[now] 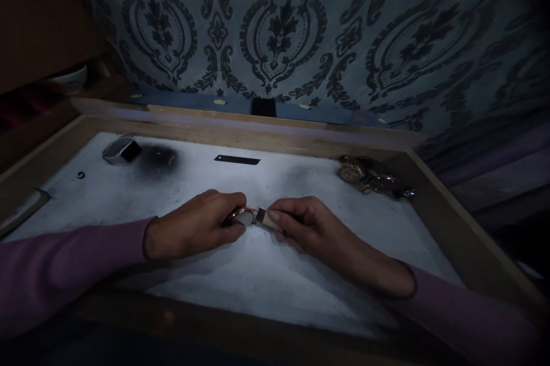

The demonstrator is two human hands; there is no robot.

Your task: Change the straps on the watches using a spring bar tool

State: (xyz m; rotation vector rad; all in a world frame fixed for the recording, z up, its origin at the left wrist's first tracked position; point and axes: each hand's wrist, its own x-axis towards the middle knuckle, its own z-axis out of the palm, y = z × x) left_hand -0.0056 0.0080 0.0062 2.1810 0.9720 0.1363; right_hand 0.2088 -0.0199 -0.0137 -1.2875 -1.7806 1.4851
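Note:
Over the middle of the white tray surface, my left hand (200, 225) is closed on a round wristwatch (244, 216) with a gold-coloured rim, pinched between thumb and fingers. My right hand (305, 223) grips a flat, pale piece with a dark, shiny end (268, 220), its thumb lying on top. That dark end meets the edge of the watch. Whether the piece is a strap or a tool, I cannot tell. The fingertips under both objects are partly hidden.
Beyond my hands lies a black blade (237, 160). A square-faced watch (122, 150) and a small dark curl (81, 174) are at the left, with several watches (372, 177) heaped at the right. Raised wooden edges (240, 125) surround the surface; patterned fabric hangs behind.

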